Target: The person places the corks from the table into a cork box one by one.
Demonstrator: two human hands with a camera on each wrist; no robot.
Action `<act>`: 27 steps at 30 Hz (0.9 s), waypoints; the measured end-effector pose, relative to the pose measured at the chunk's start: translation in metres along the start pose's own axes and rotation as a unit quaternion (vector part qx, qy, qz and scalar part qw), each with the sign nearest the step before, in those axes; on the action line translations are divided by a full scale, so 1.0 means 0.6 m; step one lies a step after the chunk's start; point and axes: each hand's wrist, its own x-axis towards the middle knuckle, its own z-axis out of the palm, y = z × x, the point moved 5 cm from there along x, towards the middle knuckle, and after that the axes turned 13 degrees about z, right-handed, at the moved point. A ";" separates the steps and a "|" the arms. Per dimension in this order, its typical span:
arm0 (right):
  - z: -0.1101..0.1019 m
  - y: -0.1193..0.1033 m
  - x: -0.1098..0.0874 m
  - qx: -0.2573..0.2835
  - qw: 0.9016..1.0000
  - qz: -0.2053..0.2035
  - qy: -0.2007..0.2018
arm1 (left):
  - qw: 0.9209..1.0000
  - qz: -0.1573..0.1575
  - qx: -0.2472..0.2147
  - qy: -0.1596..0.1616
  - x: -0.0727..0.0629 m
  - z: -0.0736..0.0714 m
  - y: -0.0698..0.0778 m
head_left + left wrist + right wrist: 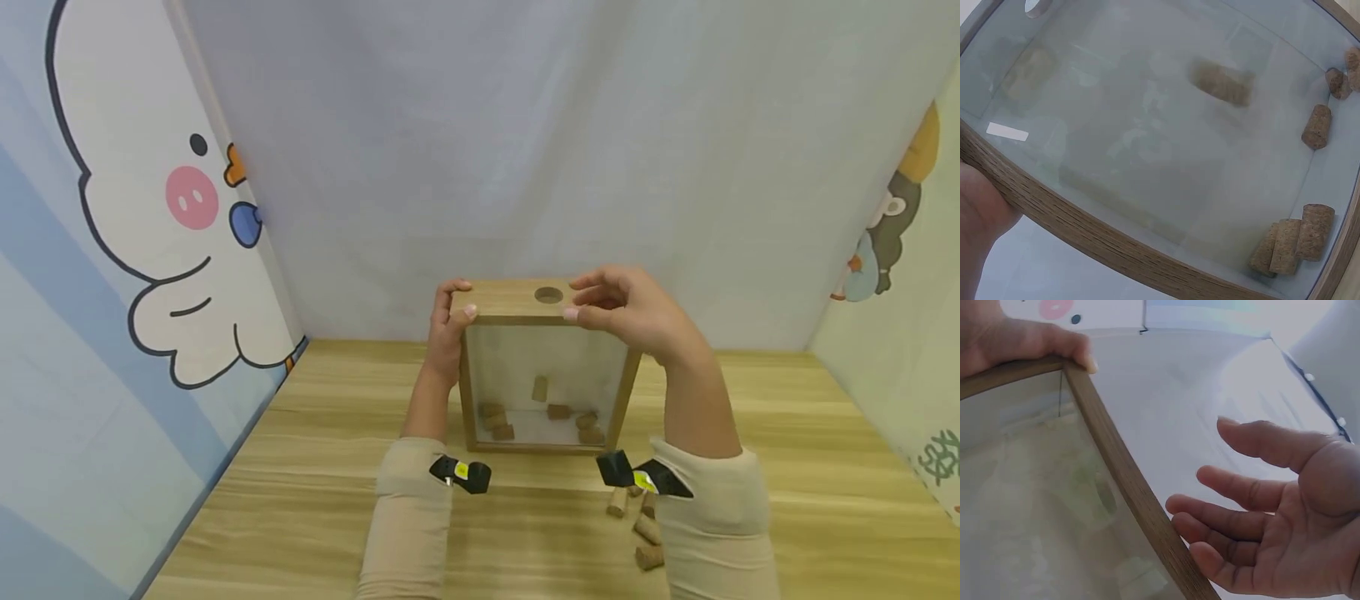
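Note:
A wooden-framed box [502, 298] with clear panels stands upright on the table, a round hole [548, 295] in its top. My left hand [446, 337] grips the top left corner, thumb in front and fingers behind. My right hand [641, 315] is at the top right, beside the hole; in the right wrist view its fingers [1229, 484] are parted, with nothing between them. Inside the box, one blurred cork [1221, 82] is in mid-air above the bottom. Several other corks [1316, 231] lie along the bottom in two groups, with one cork [558, 412] between them.
Several loose corks [647, 528] lie on the wood-grain table [300, 500], near my right forearm. A pale curtain [525, 150] hangs behind the table. Cartoon-printed panels [112, 208] stand at both sides.

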 end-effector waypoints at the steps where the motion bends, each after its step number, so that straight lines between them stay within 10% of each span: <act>1: 0.001 0.004 -0.010 0.002 1.000 -0.011 0.004 | 1.000 0.000 0.000 0.000 0.000 0.000 0.000; 9: 0.014 0.063 -0.080 0.014 0.996 -0.083 0.013 | 1.000 0.002 0.005 -0.002 0.000 0.000 0.000; 27: 0.037 0.241 -0.146 0.057 0.989 -0.078 -0.115 | 1.000 0.006 0.006 0.001 0.001 0.001 -0.003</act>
